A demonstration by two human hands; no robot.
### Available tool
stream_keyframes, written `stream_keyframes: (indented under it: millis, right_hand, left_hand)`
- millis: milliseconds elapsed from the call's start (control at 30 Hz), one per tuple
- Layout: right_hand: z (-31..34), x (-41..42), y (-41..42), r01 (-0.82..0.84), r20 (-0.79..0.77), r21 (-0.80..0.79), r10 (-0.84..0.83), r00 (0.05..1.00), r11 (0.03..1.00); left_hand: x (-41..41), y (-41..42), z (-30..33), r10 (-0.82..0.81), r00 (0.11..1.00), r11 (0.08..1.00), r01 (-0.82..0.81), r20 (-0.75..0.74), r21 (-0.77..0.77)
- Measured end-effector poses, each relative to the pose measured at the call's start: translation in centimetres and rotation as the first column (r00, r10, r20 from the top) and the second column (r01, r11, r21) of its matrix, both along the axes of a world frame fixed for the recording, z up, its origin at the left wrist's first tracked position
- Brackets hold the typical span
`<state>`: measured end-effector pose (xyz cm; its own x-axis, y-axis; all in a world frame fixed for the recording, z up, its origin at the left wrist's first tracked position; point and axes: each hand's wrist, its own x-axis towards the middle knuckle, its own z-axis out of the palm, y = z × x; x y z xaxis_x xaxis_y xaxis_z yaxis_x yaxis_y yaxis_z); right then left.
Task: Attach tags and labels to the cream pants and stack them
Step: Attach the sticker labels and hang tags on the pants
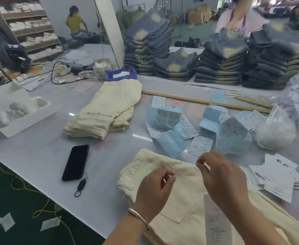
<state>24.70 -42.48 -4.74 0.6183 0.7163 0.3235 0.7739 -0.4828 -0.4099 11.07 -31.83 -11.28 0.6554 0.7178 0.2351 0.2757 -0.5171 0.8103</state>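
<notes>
The left hand (155,189) is pinching something too fine to identify at nine o'clock over the flat cream cotton pants (178,207) on the white tabletop (39,152). The right hand (221,175) is pinching likewise at three o'clock. The pants' long axis is running toward five o'clock; the finished folded cream stack (106,110) is lying at eleven o'clock, nearer the left hand.

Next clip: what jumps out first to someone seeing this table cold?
Two hands, left hand and right hand, pinch something small over cream pants at the near edge. Behind them lie a stack of cream pants, a black phone and blue label sheets. Tall piles of jeans line the back.
</notes>
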Motion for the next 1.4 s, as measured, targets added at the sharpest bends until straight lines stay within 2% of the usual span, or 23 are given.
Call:
stream_keyframes:
  millis: [67, 167, 233, 300, 467, 600, 733, 833, 967, 1067, 1167, 1233, 1300, 1400]
  right_hand:
    - [-0.4, -0.9, 2.3, 0.002, 0.008, -0.003, -0.002, 1.0, 1.0]
    - [-2.2, -3.6, 6.1, -0.045, -0.036, -0.049, 0.043, 0.998, 0.998]
    - [-4.3, -5.5, 8.8, -0.109, -0.052, -0.085, 0.104, 0.993, 0.99]
    - [-6.6, -7.1, 11.2, -0.156, -0.111, -0.117, 0.144, 0.983, 0.981]
    - [-11.3, -10.1, 14.6, -0.225, -0.443, -0.195, 0.118, 0.889, 0.955]
    - [-12.5, -10.8, 15.1, -0.23, -0.509, -0.23, 0.084, 0.856, 0.946]
    - [-12.3, -10.9, 15.4, -0.227, -0.577, -0.247, 0.045, 0.815, 0.942]
    - [-11.6, -10.6, 15.3, -0.244, -0.686, -0.232, 0.019, 0.728, 0.942]
    - [-10.7, -9.7, 14.9, -0.28, -0.828, -0.168, 0.018, 0.56, 0.945]
    - [-10.4, -9.2, 14.5, -0.308, -0.886, -0.142, 0.017, 0.462, 0.941]
    - [-9.9, -8.6, 14.3, -0.368, -0.939, -0.11, 0.026, 0.344, 0.923]
    - [-9.6, -8.3, 14.1, -0.389, -0.967, -0.057, 0.046, 0.252, 0.92]
    - [-9.4, -8.2, 14.0, -0.398, -0.976, -0.025, 0.063, 0.207, 0.917]
    - [-9.4, -8.3, 14.1, -0.378, -0.975, -0.033, 0.053, 0.215, 0.925]
  left_hand:
    - [-1.8, 3.6, -0.9, 0.018, 0.985, 0.999, -0.013, -0.174, 0.031]
    - [-5.2, 8.6, -2.4, 0.0, 0.908, 1.0, 0.0, -0.419, -0.001]
    - [-7.1, 11.0, -3.6, -0.038, 0.863, 0.997, -0.002, -0.504, -0.077]
    - [-8.3, 12.4, -4.7, -0.089, 0.849, 0.989, 0.014, -0.52, -0.146]
    - [-9.8, 14.8, -6.0, -0.241, 0.848, 0.96, 0.139, -0.472, -0.242]
    - [-10.3, 15.3, -6.2, -0.289, 0.818, 0.956, 0.277, -0.498, -0.099]
    - [-10.8, 15.5, -6.1, -0.263, 0.901, 0.957, 0.29, -0.344, 0.029]
    - [-10.7, 15.4, -6.0, -0.245, 0.937, 0.954, 0.279, -0.248, 0.113]
    - [-9.8, 15.2, -6.3, -0.235, 0.953, 0.949, 0.268, -0.192, 0.167]
    - [-9.4, 14.8, -6.5, -0.215, 0.964, 0.953, 0.242, -0.157, 0.182]
    - [-9.5, 14.0, -6.7, -0.141, 0.987, 0.977, 0.151, -0.075, 0.152]
    - [-9.8, 13.6, -6.6, -0.152, 0.988, 0.961, 0.149, -0.006, 0.231]
    - [-10.3, 13.0, -6.3, -0.224, 0.974, 0.935, 0.203, 0.041, 0.292]
    - [-10.6, 12.6, -5.9, -0.293, 0.954, 0.932, 0.271, 0.061, 0.24]
